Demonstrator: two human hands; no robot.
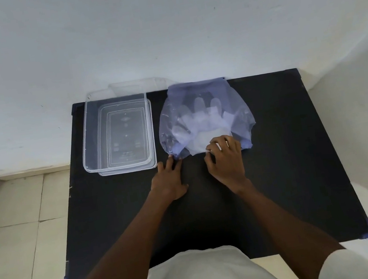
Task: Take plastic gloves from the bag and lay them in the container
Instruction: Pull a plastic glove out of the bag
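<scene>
the right hand (225, 156) is curled at the near mouth of the bag (242, 115), its fingertips pinching the cuff edge of the plastic gloves (201, 119) where the white film pokes out of the opening. the left hand (169, 180) lies flatter, fingers stretched forward and pressed on the bag's near left corner, apparently pinning it to the table (290, 158); it grips nothing that i can make out. both forearms reach straight forward from the body, wrists low over the dark surface.

the gloves are still almost wholly inside the translucent bluish bag, their finger shapes showing through it and pointing away from the person. the container (86, 136) sits just left of the bag, clear and with nothing in it; what looks like its lid lies underneath, and another clear piece stands behind it against the wall.

so the task looks barely begun: no glove is out, and the pulling and laying in are all left to do.
</scene>
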